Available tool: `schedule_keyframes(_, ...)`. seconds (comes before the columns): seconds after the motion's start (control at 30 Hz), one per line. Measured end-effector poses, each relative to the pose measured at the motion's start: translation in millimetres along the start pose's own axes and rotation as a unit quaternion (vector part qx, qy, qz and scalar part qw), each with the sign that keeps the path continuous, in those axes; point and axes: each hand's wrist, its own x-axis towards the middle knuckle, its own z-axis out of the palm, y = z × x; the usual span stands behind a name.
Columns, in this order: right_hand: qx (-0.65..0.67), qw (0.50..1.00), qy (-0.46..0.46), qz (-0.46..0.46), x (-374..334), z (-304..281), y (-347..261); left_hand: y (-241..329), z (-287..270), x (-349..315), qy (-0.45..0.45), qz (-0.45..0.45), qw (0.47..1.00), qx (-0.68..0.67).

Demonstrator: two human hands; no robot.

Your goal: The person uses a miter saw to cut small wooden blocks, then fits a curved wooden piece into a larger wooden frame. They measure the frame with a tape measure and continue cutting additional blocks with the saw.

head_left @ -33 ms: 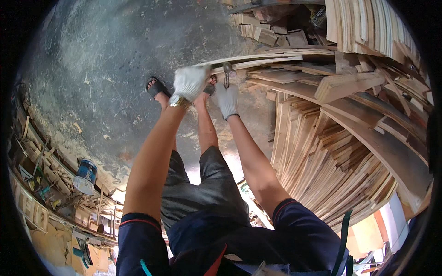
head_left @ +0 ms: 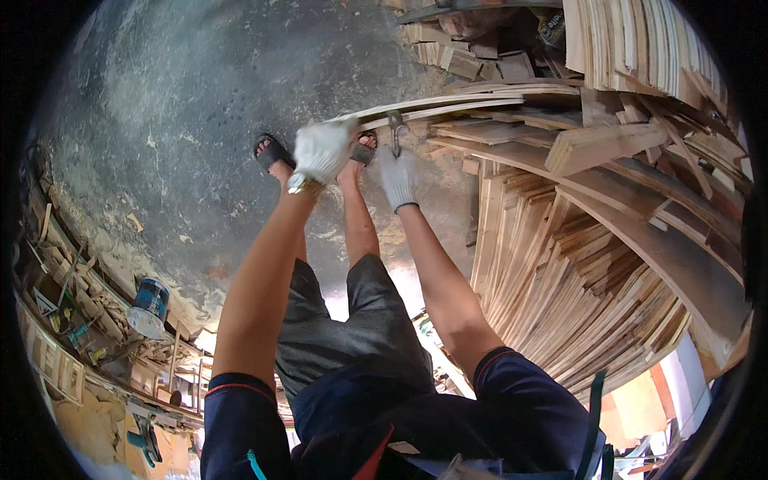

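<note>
My left hand point(head_left: 322, 150), in a white knitted glove, is closed around the near end of long, thin wooden strips point(head_left: 456, 102). These reach right from my fist toward the lumber pile. Gloved in white too, my right hand point(head_left: 398, 178) grips a hammer point(head_left: 396, 138) with its head up, close beside the strips' near edge. Whether the hammer head touches the wood I cannot tell. Both hands are a little blurred, and the glove hides most of the hammer's handle.
A large lumber stack point(head_left: 544, 280) fills the right side, with loose planks point(head_left: 608, 148) across it. More boards point(head_left: 632, 44) stand at the far right. My sandalled feet point(head_left: 274, 150) are on the grey concrete floor point(head_left: 200, 104). A blue bucket point(head_left: 152, 298) sits among scraps at left.
My left hand has shifted slightly left and nearer to me. The hammer has tilted a little in my right hand, which has moved only slightly.
</note>
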Motion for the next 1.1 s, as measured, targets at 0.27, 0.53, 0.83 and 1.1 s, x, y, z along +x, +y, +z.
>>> schedule_keyframes(0.27, -0.076, 0.997, 0.018, -0.016, 41.2, -16.1, 28.1, -41.2, -4.1, -29.4, 0.046, -0.006, 0.999, -0.005)
schedule_keyframes(0.53, 0.107, 0.993, 0.045, 0.012, 37.4, 9.6, 13.2, -30.7, -2.7, -25.9, 0.118, -0.044, 0.992, -0.025)
schedule_keyframes(0.83, 0.197, 0.975, 0.079, -0.057, 92.0, 48.1, 57.6, -26.0, -3.6, -11.8, -0.019, -0.041, 0.998, -0.033)
schedule_keyframes(1.1, 0.095, 0.989, 0.115, 0.025, 44.4, 10.2, 120.0, 28.3, 31.6, -30.9, -0.027, -0.033, 0.991, -0.129)
